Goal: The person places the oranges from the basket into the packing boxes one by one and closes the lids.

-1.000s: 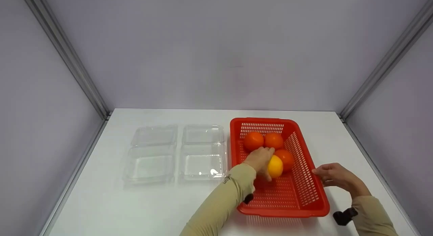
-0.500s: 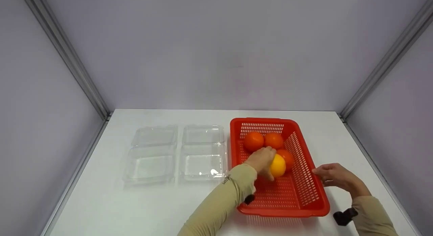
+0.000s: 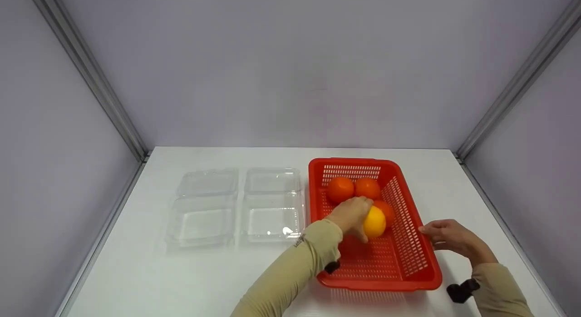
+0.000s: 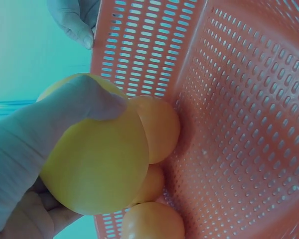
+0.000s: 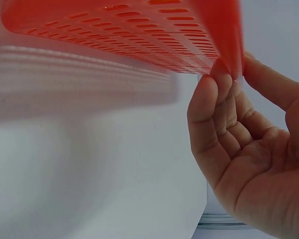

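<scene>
While three smooth round orange fruits (image 3: 340, 190) lie in a red rectangular plastic basket (image 3: 376, 285) with slotted sides, a plump, smooth yellow fruit (image 3: 375, 222) is held within it, partly hiding one of them. The left arm (image 3: 286, 276), in a beige sleeve, reaches over the basket's left rim; the right forearm (image 3: 499, 285), in a matching sleeve, angles in from the lower right. The left hand (image 3: 350, 215) curls its fingers round the yellow fruit, thumb over its side; the right hand (image 3: 449, 235) pinches the basket's right rim. To the left, two clear plastic boxes (image 3: 272, 200) rest on the white surface (image 3: 181, 280)
</scene>
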Motion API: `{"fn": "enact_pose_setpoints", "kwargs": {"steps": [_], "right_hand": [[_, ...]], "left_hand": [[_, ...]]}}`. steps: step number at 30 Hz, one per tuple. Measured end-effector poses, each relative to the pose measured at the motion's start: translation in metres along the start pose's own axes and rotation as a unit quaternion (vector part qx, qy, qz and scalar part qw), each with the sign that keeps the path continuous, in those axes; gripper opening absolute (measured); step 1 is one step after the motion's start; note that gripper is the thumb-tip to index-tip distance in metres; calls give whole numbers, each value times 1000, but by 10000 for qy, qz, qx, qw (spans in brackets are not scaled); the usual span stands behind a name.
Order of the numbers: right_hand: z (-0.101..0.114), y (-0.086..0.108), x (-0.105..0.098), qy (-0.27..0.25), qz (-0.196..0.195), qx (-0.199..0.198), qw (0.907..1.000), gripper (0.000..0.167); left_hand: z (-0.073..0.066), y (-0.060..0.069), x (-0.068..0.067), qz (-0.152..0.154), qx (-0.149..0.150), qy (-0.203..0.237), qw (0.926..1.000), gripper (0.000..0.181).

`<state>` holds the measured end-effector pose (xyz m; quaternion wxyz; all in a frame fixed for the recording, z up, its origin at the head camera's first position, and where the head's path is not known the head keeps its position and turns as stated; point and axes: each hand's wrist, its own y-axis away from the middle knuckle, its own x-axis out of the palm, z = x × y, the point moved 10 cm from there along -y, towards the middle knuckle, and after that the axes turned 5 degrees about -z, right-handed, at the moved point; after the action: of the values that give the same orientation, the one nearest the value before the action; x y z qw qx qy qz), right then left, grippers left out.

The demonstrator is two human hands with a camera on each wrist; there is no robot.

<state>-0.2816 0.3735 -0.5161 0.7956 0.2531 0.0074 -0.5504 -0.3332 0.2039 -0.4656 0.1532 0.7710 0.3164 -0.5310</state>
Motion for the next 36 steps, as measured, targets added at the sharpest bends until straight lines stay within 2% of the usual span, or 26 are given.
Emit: {"fn": "enact_pose_setpoints", "kwargs": {"steps": [1, 5, 13, 26, 33, 36], "right_hand": [[0, 0, 0, 8, -7, 4, 10000, 39], [-2, 0, -1, 24, -47, 37, 10000, 40], [-4, 0, -2, -84, -81, 104, 9999, 38], [-6, 0, -3, -73, -125, 111, 9998, 40], [-8, 0, -4, -166, -124, 189, 9996, 33], [-8, 0, -4, -174, -128, 216, 9995, 33]], "left_hand": [[-6, 17, -8, 328, -518, -787, 9950, 80], [-13, 26, -18, 244, -778, -1134, 9902, 80], [-20, 28, -24, 233, -595, -1052, 9924, 83], [-23, 37, -36, 101, -572, -893, 9943, 87], [-29, 41, -43, 11, -297, -897, 9955, 82], [-30, 44, -46, -20, -256, -893, 9957, 84]]}}
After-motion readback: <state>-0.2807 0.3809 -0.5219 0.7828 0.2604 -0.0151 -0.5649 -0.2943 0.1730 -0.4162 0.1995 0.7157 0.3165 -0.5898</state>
